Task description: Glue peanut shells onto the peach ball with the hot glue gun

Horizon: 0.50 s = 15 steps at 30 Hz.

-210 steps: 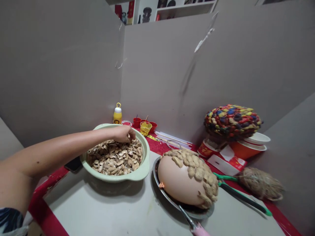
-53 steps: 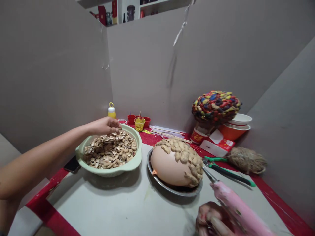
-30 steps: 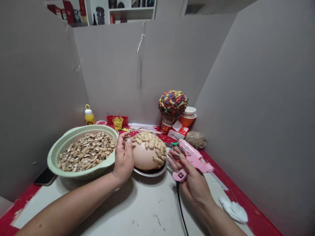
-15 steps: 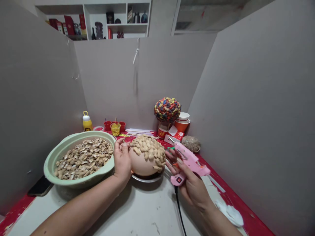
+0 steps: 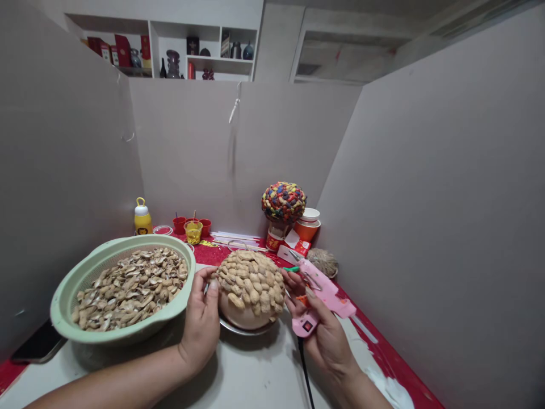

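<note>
A round, balloon-like form [image 5: 244,319], pale pink at its base and covered above with peanut shells [image 5: 251,278], rests in a shallow metal dish [image 5: 247,331]. My left hand [image 5: 202,315] grips its left side, thumb toward me and fingertips hidden behind. In my right hand [image 5: 326,335] lies a pink hot glue gun [image 5: 323,287], its nozzle pointing up and to the left. The fingertips of that hand reach the form's right side. To the left of my left hand stands a green basin with a strainer [image 5: 123,336], holding many loose peanut shells [image 5: 136,287].
Behind stand a colourful shell-covered ball [image 5: 284,201], stacked bowls [image 5: 307,230], a twine ball [image 5: 322,262], small paint cups [image 5: 193,232] and a yellow bottle [image 5: 142,220]. A phone [image 5: 39,342] lies left. The glue gun's black cord [image 5: 304,372] runs toward me. Grey partitions [image 5: 191,147] enclose the table.
The shell-covered form has been turned and tilted toward me, so more shells and less bare pink surface show. My hands stay at its sides. The whole view has shifted slightly.
</note>
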Motion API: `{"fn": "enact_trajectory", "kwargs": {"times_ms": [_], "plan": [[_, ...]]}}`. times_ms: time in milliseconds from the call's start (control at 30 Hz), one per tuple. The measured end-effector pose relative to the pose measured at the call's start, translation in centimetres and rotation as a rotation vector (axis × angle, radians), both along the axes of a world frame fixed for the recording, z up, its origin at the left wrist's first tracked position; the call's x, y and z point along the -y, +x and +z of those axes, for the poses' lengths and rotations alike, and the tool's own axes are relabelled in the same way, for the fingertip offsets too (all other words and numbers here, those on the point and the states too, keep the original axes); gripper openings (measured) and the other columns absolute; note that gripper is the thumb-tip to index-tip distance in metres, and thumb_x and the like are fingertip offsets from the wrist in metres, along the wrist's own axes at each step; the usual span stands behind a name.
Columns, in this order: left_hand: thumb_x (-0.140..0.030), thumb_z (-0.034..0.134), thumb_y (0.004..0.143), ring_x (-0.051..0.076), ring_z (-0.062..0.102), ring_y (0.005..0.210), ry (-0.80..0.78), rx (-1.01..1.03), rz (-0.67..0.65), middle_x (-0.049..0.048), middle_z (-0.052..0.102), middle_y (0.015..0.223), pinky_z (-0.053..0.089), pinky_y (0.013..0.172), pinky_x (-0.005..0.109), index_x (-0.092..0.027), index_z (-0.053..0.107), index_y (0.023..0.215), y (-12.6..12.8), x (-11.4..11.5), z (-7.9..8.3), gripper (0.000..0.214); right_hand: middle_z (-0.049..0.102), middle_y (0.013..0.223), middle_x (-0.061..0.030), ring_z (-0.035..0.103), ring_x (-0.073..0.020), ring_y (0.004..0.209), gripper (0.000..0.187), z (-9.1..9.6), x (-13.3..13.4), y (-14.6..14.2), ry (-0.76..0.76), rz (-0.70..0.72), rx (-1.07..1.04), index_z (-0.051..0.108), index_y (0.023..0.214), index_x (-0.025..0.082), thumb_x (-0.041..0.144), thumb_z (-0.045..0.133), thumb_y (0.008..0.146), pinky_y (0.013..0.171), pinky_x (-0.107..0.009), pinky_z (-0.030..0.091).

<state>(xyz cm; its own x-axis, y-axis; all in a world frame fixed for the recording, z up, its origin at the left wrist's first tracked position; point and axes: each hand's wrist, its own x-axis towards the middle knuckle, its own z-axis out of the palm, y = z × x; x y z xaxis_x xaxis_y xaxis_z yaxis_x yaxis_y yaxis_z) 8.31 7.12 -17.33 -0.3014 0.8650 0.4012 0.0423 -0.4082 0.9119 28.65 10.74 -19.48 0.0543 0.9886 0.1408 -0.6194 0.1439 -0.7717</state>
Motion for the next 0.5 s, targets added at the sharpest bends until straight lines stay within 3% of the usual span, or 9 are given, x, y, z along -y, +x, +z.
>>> {"fn": "enact_trajectory", "kwargs": {"times_ms": [100, 200, 333, 500], "plan": [[-0.031, 0.046, 0.097, 0.018, 0.055, 0.108, -0.017, -0.021, -0.034, 0.0054, 0.059, 0.115, 0.041, 0.098, 0.031, -0.022, 0.053, 0.111, -0.2, 0.5, -0.3, 0.018, 0.075, 0.104, -0.0024, 0.064, -0.025, 0.109, 0.028, -0.1, -0.3, -0.1, -0.025, 0.007, 0.014, 0.075, 0.095, 0.026, 0.038, 0.078, 0.07, 0.099, -0.042, 0.051], [-0.033, 0.047, 0.097, 0.019, 0.057, 0.107, -0.054, -0.021, -0.073, 0.0057, 0.06, 0.116, 0.043, 0.096, 0.031, -0.022, 0.053, 0.113, -0.5, 1.1, -0.7, 0.02, 0.074, 0.106, -0.0025, 0.066, -0.0242, 0.104, 0.03, -0.1, -0.2, -0.3, -0.051, 0.018, 0.022, 0.075, 0.096, 0.025, 0.039, 0.079, 0.069, 0.096, -0.04, 0.052], [-0.033, 0.05, 0.095, 0.02, 0.058, 0.109, -0.068, -0.04, -0.114, 0.0076, 0.062, 0.117, 0.045, 0.097, 0.033, -0.022, 0.055, 0.114, -1.0, 1.7, -1.2, 0.022, 0.072, 0.113, -0.0043, 0.064, -0.0253, 0.11, 0.035, -0.3, -0.1, -0.4, -0.066, 0.008, 0.037, 0.075, 0.099, 0.024, 0.039, 0.081, 0.068, 0.096, -0.039, 0.052], [-0.03, 0.054, 0.093, 0.022, 0.056, 0.116, -0.055, -0.135, -0.062, 0.0088, 0.061, 0.122, 0.041, 0.103, 0.036, -0.023, 0.057, 0.117, -1.6, 2.4, -1.7, 0.025, 0.07, 0.118, -0.0043, 0.058, -0.0244, 0.12, 0.037, 0.2, 0.3, 0.1, -0.061, -0.063, 0.062, 0.073, 0.103, 0.024, 0.039, 0.079, 0.07, 0.103, -0.039, 0.047]]}}
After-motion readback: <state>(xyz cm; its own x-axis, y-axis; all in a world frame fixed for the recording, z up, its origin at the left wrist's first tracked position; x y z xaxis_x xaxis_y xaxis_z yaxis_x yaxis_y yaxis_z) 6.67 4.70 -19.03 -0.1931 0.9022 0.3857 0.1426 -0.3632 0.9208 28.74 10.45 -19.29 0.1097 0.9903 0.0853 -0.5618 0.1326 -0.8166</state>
